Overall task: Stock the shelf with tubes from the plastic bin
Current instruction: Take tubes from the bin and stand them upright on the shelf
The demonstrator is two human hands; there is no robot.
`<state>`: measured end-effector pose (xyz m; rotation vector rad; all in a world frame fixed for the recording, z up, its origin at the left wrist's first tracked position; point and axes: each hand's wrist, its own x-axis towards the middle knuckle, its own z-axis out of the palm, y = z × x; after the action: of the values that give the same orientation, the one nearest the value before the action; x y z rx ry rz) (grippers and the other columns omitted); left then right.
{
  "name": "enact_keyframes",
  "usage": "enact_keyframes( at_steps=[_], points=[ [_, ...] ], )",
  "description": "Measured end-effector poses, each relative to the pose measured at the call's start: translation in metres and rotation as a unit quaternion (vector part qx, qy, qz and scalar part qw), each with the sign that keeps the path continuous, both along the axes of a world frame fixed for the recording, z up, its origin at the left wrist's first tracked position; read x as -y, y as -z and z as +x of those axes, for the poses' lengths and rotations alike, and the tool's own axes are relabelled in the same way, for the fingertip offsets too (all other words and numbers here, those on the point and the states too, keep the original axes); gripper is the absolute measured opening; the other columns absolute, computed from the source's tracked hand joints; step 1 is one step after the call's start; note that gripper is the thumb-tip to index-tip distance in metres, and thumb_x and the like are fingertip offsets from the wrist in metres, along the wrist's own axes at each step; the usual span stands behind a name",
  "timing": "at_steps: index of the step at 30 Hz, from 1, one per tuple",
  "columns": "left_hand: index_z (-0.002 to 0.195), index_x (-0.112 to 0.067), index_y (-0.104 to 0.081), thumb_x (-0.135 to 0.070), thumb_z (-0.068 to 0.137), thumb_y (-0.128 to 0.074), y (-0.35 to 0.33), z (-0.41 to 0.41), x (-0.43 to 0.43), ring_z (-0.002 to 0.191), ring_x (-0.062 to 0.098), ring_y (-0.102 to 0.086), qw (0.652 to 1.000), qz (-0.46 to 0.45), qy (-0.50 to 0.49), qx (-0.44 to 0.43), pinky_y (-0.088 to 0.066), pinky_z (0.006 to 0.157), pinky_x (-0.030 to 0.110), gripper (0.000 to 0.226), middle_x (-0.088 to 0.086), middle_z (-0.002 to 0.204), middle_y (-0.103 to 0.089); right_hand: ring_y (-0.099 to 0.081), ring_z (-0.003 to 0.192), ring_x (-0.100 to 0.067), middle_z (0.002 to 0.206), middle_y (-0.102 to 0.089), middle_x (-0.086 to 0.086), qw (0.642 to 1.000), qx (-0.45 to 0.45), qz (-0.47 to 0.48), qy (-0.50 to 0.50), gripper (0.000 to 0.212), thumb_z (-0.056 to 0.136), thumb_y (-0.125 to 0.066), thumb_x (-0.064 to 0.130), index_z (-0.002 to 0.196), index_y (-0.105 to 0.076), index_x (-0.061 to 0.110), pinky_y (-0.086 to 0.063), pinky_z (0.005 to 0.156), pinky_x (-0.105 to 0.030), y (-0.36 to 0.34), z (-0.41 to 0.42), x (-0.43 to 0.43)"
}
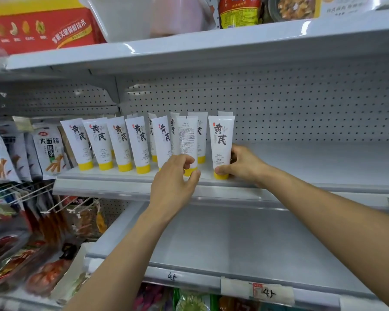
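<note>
Nearest the lens, handwritten price tags (267, 292) are being carried on the front rail of the lower shelf (234, 239), over which both bare arms are being stretched. On the middle shelf (121, 184) a row of white tubes (119, 142) with yellow caps is being kept upright, caps down, with more tubes standing behind it. The back-turned tube (187, 140), its small print facing out, is being pinched at the cap by the left hand (173, 178), with the thumb below and the fingers curled over. Just to its right and apart from it, the front-facing tube (221, 142) is being gripped near its cap by the right hand (245, 163), thumb in front and fingers wrapped behind, cap down near the shelf's front edge. On the upper shelf (211, 44) a pale plastic bin (121, 21) is being kept beside a red carton (38, 28). Only a pinkish blur is being shown through its wall, so its contents cannot be told. Snack packets (47, 149) are being hung at the left.
</note>
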<state>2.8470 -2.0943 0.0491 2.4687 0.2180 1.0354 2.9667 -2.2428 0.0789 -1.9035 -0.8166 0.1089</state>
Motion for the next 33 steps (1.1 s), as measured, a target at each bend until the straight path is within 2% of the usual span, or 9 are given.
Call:
enact_keyframes(
  at_steps=[7,12,14,17,21,24,27,33],
  points=[
    [0.116,-0.023,-0.058,-0.032,0.092,-0.059,0.000,0.001,-0.002,0.095,0.009,-0.055,1.000,-0.025,0.007,0.005,-0.050,0.085,0.034,0.026,-0.013,0.103,-0.055,-0.063,0.090,-0.011,0.098,-0.066,0.004,1.000,0.001,-0.001,-0.014,0.043,0.076,-0.075,0.001,0.112,-0.056,0.016,-0.051,0.072,-0.022,0.000,0.003,-0.005],
    [0.115,-0.021,-0.059,-0.030,0.091,-0.060,0.001,-0.005,0.000,0.093,0.009,-0.055,0.999,-0.033,0.005,0.005,-0.050,0.086,0.036,0.026,-0.011,0.101,-0.056,-0.063,0.100,-0.018,0.109,-0.065,-0.001,0.999,0.007,-0.030,0.015,0.049,0.076,-0.077,0.011,0.119,-0.053,0.013,-0.055,0.087,-0.035,0.001,0.003,-0.005],
    [0.115,-0.022,-0.059,-0.029,0.091,-0.061,0.002,-0.011,0.002,0.092,0.010,-0.055,0.999,-0.033,0.002,0.006,-0.050,0.085,0.035,0.026,-0.011,0.101,-0.056,-0.062,0.101,-0.017,0.112,-0.063,0.000,0.998,0.022,-0.044,0.049,0.049,0.078,-0.076,0.018,0.119,-0.050,0.015,-0.053,0.089,-0.035,0.002,-0.001,-0.002],
    [0.115,-0.022,-0.059,-0.030,0.091,-0.061,0.008,-0.026,0.007,0.090,0.010,-0.057,0.999,-0.047,0.006,0.016,-0.050,0.084,0.033,0.026,-0.009,0.102,-0.058,-0.056,0.106,-0.015,0.120,-0.057,0.000,0.990,0.079,-0.026,0.110,0.049,0.083,-0.070,0.024,0.126,-0.047,0.016,-0.047,0.093,-0.033,0.004,-0.020,0.010],
    [0.116,-0.021,-0.059,-0.030,0.090,-0.062,0.026,-0.053,0.017,0.087,0.008,-0.057,0.998,-0.064,0.000,0.014,-0.049,0.081,0.028,0.027,-0.009,0.100,-0.059,-0.050,0.116,-0.016,0.126,-0.054,0.000,0.962,0.222,-0.035,0.153,0.044,0.087,-0.060,0.023,0.129,-0.046,0.017,-0.042,0.101,-0.041,0.015,-0.057,0.031],
    [0.114,-0.020,-0.060,-0.028,0.091,-0.062,0.046,-0.078,0.023,0.090,0.010,-0.057,0.998,-0.065,-0.006,0.003,-0.048,0.082,0.028,0.025,-0.007,0.101,-0.061,-0.052,0.112,-0.019,0.121,-0.056,-0.001,0.952,0.280,-0.067,0.105,0.037,0.087,-0.059,0.021,0.123,-0.050,0.018,-0.041,0.098,-0.042,0.033,-0.086,0.036],
    [0.115,-0.018,-0.059,-0.029,0.091,-0.062,0.067,-0.103,0.018,0.091,0.012,-0.057,0.996,-0.083,-0.022,-0.023,-0.048,0.081,0.030,0.026,-0.007,0.100,-0.058,-0.053,0.110,-0.016,0.119,-0.057,0.002,0.949,0.295,-0.103,0.046,0.032,0.087,-0.059,0.021,0.119,-0.053,0.020,-0.041,0.097,-0.040,0.058,-0.114,0.028],
    [0.112,-0.021,-0.059,-0.031,0.091,-0.061,0.116,-0.159,-0.033,0.085,0.008,-0.059,0.984,-0.147,-0.066,-0.082,-0.052,0.082,0.036,0.023,-0.009,0.093,-0.060,-0.053,0.108,-0.014,0.119,-0.056,0.005,0.954,0.236,-0.172,-0.068,0.031,0.089,-0.059,0.025,0.119,-0.054,0.022,-0.044,0.096,-0.040,0.113,-0.155,-0.025]
  ],
)
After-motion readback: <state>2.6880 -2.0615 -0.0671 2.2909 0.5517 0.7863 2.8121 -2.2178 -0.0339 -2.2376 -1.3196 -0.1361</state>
